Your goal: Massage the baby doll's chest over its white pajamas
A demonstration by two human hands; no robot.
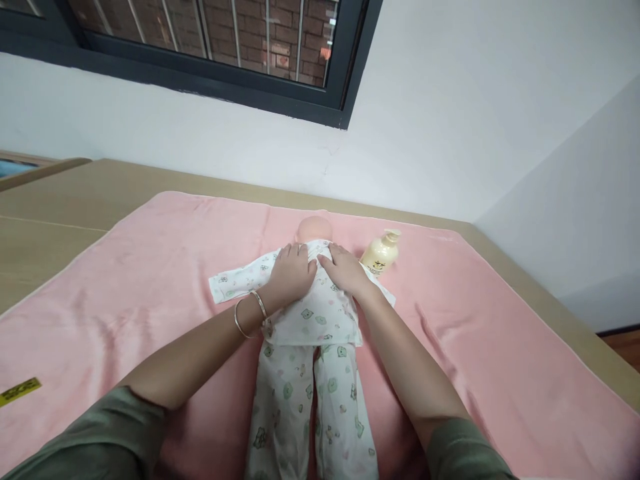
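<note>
Pink blanket (150, 267) spread flat over a light wooden worktop (60, 207), covering most of the surface; bare wood shows at the left and along the far edge by the white wall. Dark-framed window (210, 60) above the wall, brick visible behind bars. Baby doll (313, 313) lies lengthwise at the middle of the blanket, head (314, 229) pointing away toward the wall, legs toward the camera; whether it lies face up or face down cannot be told. Doll wears a white top and trousers with a small green print; one sleeve (237, 280) stretches out flat to the left. Left hand (293, 273) rests palm down, fingers extended and together, on the doll's upper torso on the left side; not clenched on anything, flat on the cloth. Right hand (345, 270) likewise flat and spread on the right of the torso, fingertips near the collar; the two hands sit just beside each other below the head. Cream pump bottle (383, 253) lies tilted on the blanket just right of the doll's shoulder, near the right hand, apart from it. Two thin bangles (250, 313) on the left wrist. Small yellow label (20, 391) at the blanket's left edge, well apart from the doll.
</note>
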